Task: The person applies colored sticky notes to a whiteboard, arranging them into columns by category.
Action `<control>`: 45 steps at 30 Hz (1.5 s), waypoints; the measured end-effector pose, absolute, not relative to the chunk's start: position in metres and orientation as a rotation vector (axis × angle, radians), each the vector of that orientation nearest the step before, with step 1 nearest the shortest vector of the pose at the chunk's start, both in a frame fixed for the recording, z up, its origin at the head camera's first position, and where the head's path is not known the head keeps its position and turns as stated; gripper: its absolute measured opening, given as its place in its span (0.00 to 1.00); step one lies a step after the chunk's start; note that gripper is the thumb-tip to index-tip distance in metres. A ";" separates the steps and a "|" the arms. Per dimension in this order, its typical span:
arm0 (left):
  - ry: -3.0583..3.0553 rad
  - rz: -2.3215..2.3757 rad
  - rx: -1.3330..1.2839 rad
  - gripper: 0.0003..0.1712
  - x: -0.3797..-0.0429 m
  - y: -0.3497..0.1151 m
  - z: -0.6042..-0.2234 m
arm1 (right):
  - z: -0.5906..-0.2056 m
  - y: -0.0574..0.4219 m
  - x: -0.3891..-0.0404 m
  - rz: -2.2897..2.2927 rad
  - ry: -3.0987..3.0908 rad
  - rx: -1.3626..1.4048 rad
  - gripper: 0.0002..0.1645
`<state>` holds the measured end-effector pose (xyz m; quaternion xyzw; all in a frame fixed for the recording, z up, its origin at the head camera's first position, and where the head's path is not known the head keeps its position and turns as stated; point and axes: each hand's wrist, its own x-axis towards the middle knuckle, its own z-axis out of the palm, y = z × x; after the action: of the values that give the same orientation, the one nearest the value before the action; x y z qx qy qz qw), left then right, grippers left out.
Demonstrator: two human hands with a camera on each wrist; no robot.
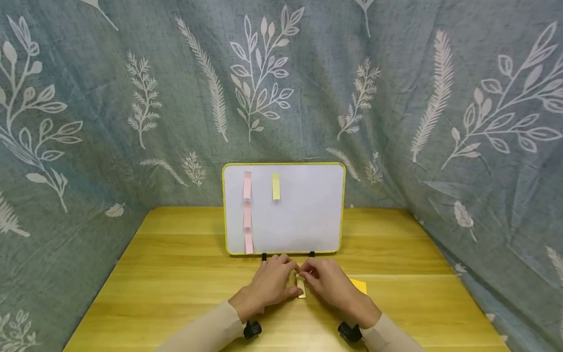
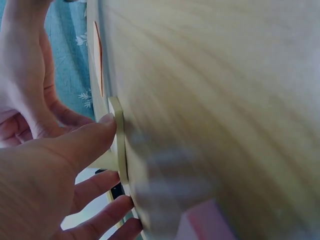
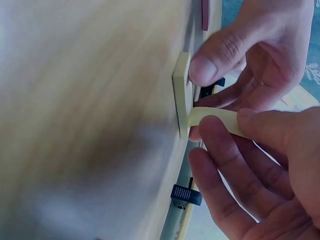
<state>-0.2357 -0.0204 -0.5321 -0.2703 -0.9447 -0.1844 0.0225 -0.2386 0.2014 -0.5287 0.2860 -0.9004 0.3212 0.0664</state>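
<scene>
A small pad of pale yellow sticky notes (image 1: 301, 289) lies on the table in front of the whiteboard. My left hand (image 1: 273, 281) holds it at its edges, the thumb (image 2: 102, 131) along the near part and fingers at the far end. From the pad's far end a yellow sticky note (image 3: 227, 119) bends up, its other end still against the pad. My right hand (image 1: 329, 279) pinches the raised end of this note between thumb and forefinger, as the right wrist view shows.
Behind the hands stands a yellow-rimmed whiteboard (image 1: 308, 210) on black feet (image 3: 186, 195). Pink notes (image 1: 248, 215) form a column at its left; one yellow note (image 1: 275, 187) is to their right. An orange pad (image 1: 360, 286) lies beside my right wrist, a pink block (image 2: 207, 222) by my left.
</scene>
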 end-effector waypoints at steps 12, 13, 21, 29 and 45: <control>-2.945 -0.650 -0.778 0.33 -0.235 -0.020 -0.533 | -0.516 0.199 -0.261 0.979 -2.685 0.788 0.05; -2.948 -0.656 -0.773 0.34 -0.236 -0.020 -0.533 | -0.514 0.198 -0.262 0.972 -2.684 0.783 0.05; -2.961 -0.726 -0.751 0.32 -0.237 -0.019 -0.534 | -0.494 0.201 -0.271 1.037 -2.693 0.662 0.04; -2.962 -0.689 -0.769 0.30 -0.236 -0.021 -0.532 | -0.474 0.201 -0.269 1.209 -2.606 0.557 0.03; -2.915 -0.739 -0.912 0.28 -0.243 -0.033 -0.521 | -0.465 0.186 -0.268 1.351 -2.266 0.638 0.08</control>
<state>-0.2426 -0.0334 -0.5207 -0.2903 -0.9276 -0.2350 -0.0005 -0.2684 0.1857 -0.4655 0.2298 -0.8158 0.4866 0.2120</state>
